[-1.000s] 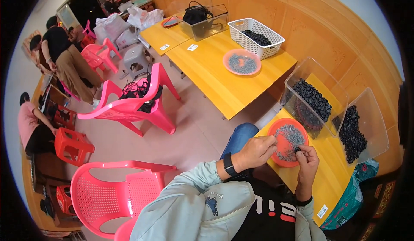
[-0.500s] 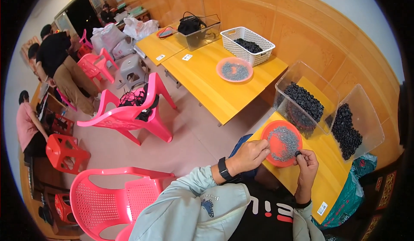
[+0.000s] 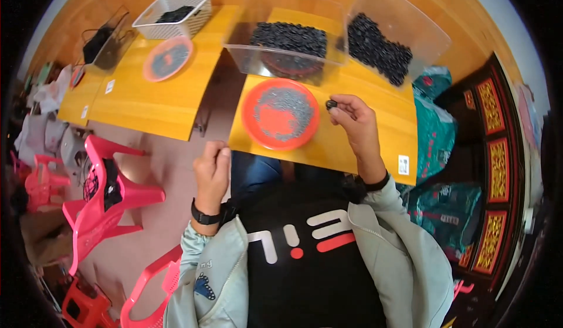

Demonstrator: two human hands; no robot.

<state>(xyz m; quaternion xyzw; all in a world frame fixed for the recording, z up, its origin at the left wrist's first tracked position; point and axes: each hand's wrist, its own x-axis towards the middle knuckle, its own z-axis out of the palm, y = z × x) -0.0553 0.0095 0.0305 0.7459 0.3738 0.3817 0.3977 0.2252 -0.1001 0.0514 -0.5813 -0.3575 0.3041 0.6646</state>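
Note:
My right hand pinches a small round black plastic piece between thumb and fingertips, just right of the plate. Off the table's front edge, at the left, is my left hand with its fingers closed. Whatever it may hold is hidden. A red plastic plate lies before me, apart from both hands. Many small grey metal pieces, too small to name, are spread in it, leaving a bare patch in the middle. Behind the plate, a clear bin holds a heap of black pieces of similar colour.
A second clear bin with black pieces stands at the far right. On the left table are a white basket and a pink plate of grey pieces. Green bags lie right of my table; pink chairs stand left.
The view has swung right. My left hand has drawn back from the plate to off the table's edge. The right hand has moved clear of the plate's rim, still pinching the black piece.

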